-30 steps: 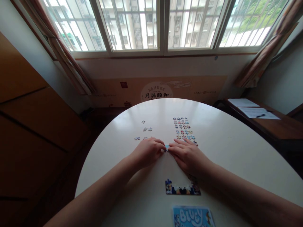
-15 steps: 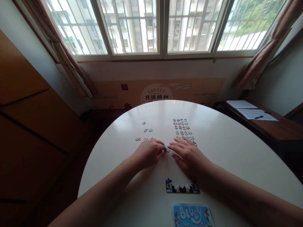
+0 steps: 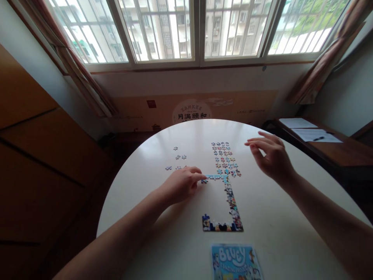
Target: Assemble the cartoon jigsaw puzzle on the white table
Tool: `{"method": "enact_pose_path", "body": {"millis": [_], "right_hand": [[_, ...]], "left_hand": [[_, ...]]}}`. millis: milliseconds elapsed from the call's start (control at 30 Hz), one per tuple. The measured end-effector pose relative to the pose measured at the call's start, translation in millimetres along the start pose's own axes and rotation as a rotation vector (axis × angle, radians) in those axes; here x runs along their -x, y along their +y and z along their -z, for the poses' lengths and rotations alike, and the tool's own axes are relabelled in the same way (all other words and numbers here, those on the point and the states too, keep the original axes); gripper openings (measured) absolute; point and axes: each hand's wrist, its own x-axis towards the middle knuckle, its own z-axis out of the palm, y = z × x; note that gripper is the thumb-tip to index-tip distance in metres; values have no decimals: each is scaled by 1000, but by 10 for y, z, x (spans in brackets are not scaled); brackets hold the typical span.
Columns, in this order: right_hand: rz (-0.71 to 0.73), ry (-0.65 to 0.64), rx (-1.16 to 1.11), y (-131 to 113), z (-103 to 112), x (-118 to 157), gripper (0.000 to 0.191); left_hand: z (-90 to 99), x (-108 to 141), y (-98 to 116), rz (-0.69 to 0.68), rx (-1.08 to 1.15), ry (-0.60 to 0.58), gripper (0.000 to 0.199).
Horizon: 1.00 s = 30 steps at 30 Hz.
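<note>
On the white round table lies a partly joined puzzle border, with a top edge, a right side and a bottom edge. My left hand rests at the border's top left corner, its index finger stretched onto the pieces there and the other fingers curled. My right hand is raised over the table to the right of the loose pieces, fingers apart and holding nothing. Rows of loose puzzle pieces lie just beyond the border. A few scattered pieces lie beyond my left hand, which partly hides some.
A blue Bluey picture card lies near the front of the white table. At the right stands a dark wooden table with papers and a dark object on it. A barred window and curtains are behind.
My right hand has lifted away from the puzzle, moving right and farther back, and uncovered the border's right side. My left hand has stayed near the top left corner. The view has shifted slightly.
</note>
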Motion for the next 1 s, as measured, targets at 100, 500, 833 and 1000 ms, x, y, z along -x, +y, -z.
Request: {"method": "enact_pose_path", "body": {"millis": [100,500,833,1000], "right_hand": [[-220,25,18,418,-177,78,33],[-576,-228,32,831,-380,169,49],[-580,-448,216,785,-479,174,53],[-562,-646,272,809,-533,140,62]], "left_hand": [[-30,-20,-4,-4,-26,-4,50],[-108,-76,-27,-17,-71,15,49],[32,-56,36,25,-107,125,47],[84,-44,-61,69,-33,304,34]]}}
